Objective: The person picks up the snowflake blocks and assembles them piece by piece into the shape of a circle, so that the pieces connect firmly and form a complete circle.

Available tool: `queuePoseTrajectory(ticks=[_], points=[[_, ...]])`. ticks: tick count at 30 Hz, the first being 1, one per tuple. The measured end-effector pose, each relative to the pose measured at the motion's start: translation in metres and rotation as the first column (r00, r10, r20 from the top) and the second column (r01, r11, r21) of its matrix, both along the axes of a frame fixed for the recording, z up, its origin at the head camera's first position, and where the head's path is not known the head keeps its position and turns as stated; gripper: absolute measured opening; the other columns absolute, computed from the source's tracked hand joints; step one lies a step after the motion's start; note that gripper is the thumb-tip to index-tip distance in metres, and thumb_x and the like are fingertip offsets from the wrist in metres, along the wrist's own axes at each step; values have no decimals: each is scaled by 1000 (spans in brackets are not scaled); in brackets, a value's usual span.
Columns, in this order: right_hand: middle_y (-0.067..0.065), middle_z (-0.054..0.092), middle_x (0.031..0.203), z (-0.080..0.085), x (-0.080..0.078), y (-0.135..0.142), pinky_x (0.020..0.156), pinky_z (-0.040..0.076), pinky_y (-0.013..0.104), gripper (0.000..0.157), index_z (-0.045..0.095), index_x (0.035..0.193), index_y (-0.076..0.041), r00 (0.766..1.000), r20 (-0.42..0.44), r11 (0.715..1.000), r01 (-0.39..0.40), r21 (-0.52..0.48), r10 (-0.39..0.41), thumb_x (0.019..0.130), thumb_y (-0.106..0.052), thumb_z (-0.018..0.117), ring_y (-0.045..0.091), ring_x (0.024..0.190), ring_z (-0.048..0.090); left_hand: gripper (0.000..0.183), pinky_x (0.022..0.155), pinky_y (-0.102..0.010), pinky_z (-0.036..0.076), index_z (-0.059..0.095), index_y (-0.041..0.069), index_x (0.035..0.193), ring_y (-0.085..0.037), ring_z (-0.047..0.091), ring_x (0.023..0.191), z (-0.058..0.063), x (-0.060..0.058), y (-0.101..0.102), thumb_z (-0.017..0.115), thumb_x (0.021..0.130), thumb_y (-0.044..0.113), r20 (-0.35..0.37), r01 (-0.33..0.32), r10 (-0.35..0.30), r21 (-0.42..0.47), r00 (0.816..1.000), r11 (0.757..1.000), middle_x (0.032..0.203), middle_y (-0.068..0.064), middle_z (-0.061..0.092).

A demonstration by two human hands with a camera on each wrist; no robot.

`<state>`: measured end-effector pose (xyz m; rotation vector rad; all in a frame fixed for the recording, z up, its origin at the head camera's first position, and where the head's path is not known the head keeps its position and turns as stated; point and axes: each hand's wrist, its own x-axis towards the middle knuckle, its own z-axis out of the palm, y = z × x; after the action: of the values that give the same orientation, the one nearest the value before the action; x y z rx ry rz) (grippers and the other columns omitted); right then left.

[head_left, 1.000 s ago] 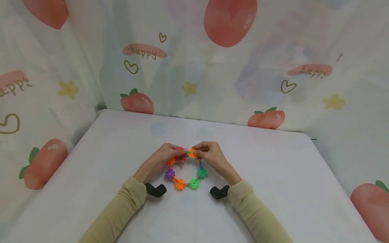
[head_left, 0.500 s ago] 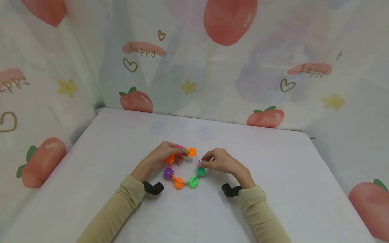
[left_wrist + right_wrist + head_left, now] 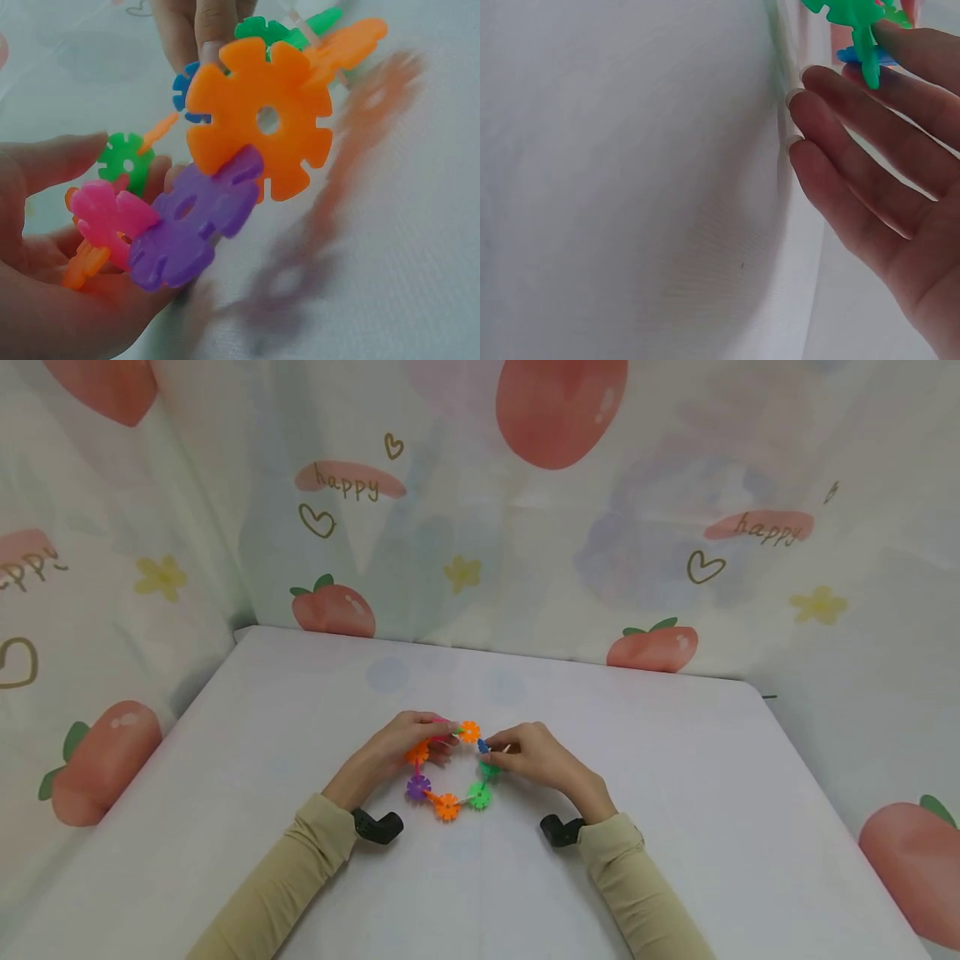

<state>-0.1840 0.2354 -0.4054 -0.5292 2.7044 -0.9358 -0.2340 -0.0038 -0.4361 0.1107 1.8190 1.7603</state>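
A ring-shaped chain of slotted, flower-shaped plastic building discs lies between both hands. My left hand holds its far left part, with the thumb against a small green disc and fingers behind the pink disc. My right hand pinches the blue disc at the far right of the ring, close to an orange disc. A teal-green disc sits right at the right fingertips. Toward the near side run a purple disc, another orange disc and a light green disc.
A white-covered table lies under the hands. Behind and at the sides hangs a fabric backdrop printed with fruit, hearts and flowers. A black wrist camera sits at the left cuff and another black camera at the right.
My right hand let go of the far orange disc, moved right and nearer, then took the blue disc up toward that orange disc. The ring's right side has shifted slightly inward. My left hand keeps its hold.
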Motion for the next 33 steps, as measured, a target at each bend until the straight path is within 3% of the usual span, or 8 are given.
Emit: queuePoseTrajectory(ticks=[9, 16, 21, 25, 28, 33], points=[[8, 78, 111, -1, -1, -1, 80, 59, 29, 28, 78, 117, -4, 999, -47, 999, -23, -22, 22, 96, -21, 74, 15, 91, 72, 32, 79, -29, 62, 70, -4, 113, -18, 70, 81, -1, 0, 1, 70, 99, 25, -23, 16, -16, -6, 1000, 1000, 95, -11, 74], [13, 78, 107, 0, -1, 0, 76, 60, 30, 22, 78, 115, -1, 982, -185, 1000, -25, 6, 26, 97, -11, 71, 15, 83, 71, 34, 80, -28, 60, 67, -4, 122, -18, 67, 75, -2, 0, -3, 66, 101, 23, -72, 77, -78, -19, 994, 997, 96, -10, 70], [14, 79, 105, -1, -2, 1, 79, 62, 34, 19, 78, 112, 2, 959, -275, 998, -61, 21, 65, 95, -5, 71, 20, 87, 74, 35, 85, -29, 59, 67, -6, 125, -16, 65, 76, -1, 2, -3, 65, 102, 20, -142, 108, -109, -18, 984, 994, 107, -15, 72], [13, 79, 100, -5, -3, 1, 80, 62, 35, 17, 79, 108, 2, 944, -320, 996, -86, 12, 85, 93, -5, 74, 22, 88, 76, 35, 89, -29, 57, 71, -3, 123, -15, 64, 89, 0, 5, -3, 68, 100, 23, -205, 81, -101, -103, 973, 991, 114, -14, 73], [13, 80, 97, -7, -4, 2, 79, 63, 35, 16, 80, 105, 2, 935, -344, 996, -92, -6, 85, 91, -5, 77, 23, 87, 77, 33, 87, -26, 54, 75, -1, 120, -14, 62, 94, -1, 6, -2, 69, 100, 25, -273, 55, -103, -179, 957, 982, 109, -10, 76], [15, 79, 94, -10, -4, 3, 74, 62, 32, 15, 81, 101, 2, 941, -335, 997, -69, -44, 50, 88, -5, 79, 23, 83, 77, 30, 86, -30, 55, 76, -3, 115, -16, 64, 88, -4, 6, 1, 69, 100, 22, -327, 59, -122, -198, 937, 978, 99, -13, 77]])
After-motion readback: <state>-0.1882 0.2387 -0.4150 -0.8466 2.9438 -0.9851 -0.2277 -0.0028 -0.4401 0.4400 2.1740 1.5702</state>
